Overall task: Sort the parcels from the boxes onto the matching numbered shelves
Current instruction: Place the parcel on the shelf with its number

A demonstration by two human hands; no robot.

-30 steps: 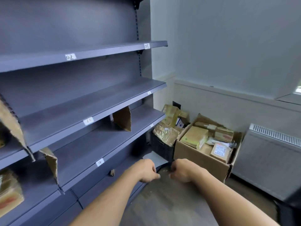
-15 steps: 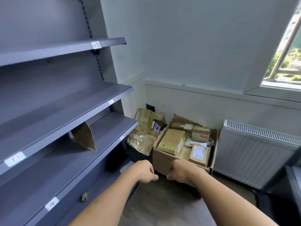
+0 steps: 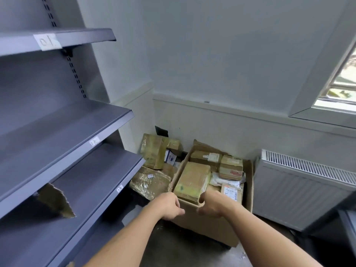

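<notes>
**Two hands at the near rim of an open box of parcels**

Counts: two hands; one open cardboard box [image 3: 209,227] on the floor; three grey shelves [image 3: 63,130] at left, each with one white label [image 3: 47,41] on its front edge. Top label marked "01"; the other two too small to read with certainty.

Five parcels counted in the box, with at least three more in clear wrap [image 3: 151,183] stacked on the floor between box and shelves. One torn cardboard scrap [image 3: 55,201] on the lowest shelf.

Largest parcel [image 3: 192,179] flat, broad face up, along the box's left wall. Long axis from the near rim toward the back wall, leaning slightly right. Near end just behind the rim, between the two hands and just beyond them.

Left hand [image 3: 169,206] at the box's near left corner, fingers curled; grip on the box not discernible. Right hand [image 3: 211,206] with thumb over the front rim and fingers curled against the outer wall, gripping the box.

Radiator [image 3: 300,191] just right of the box; window [image 3: 341,74] above it.
</notes>
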